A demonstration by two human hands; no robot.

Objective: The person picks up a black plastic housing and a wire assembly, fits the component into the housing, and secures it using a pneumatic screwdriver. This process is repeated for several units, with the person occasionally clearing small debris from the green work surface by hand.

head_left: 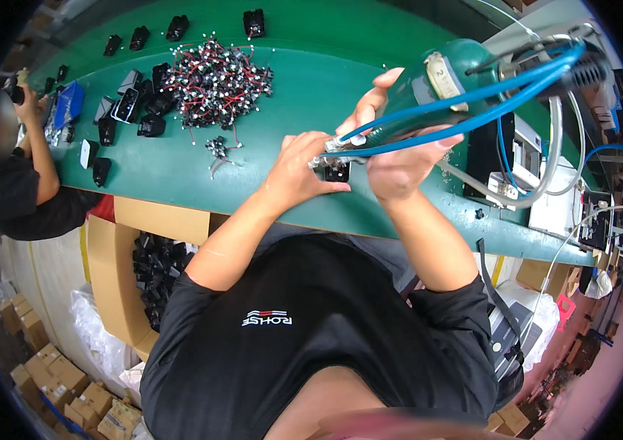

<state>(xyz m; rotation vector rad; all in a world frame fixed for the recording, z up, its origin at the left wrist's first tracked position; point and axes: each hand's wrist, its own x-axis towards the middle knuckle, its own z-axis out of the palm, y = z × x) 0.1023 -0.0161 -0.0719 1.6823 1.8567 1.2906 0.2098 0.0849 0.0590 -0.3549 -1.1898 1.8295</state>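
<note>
My right hand (399, 172) is wrapped around a green cylindrical power screwdriver (418, 88), which is tilted with its metal nose toward my left hand. Two blue air hoses (465, 130) run along the tool to that nose. Beneath the nose, a small black plastic housing (337, 173) rests on the green bench. My left hand (293, 176) grips this housing, thumb on its near side and fingers beside the tool's nose. The nose and fingers partly cover the housing, so its inside and the contact point cannot be made out.
A heap of red-and-black wired connectors (216, 84) lies left of centre on the bench (282, 110), beside several black housings (151, 125). An open carton (117, 275) of black parts stands below the edge. A co-worker (22, 176) sits at left. Machines with cables (528, 154) occupy the right.
</note>
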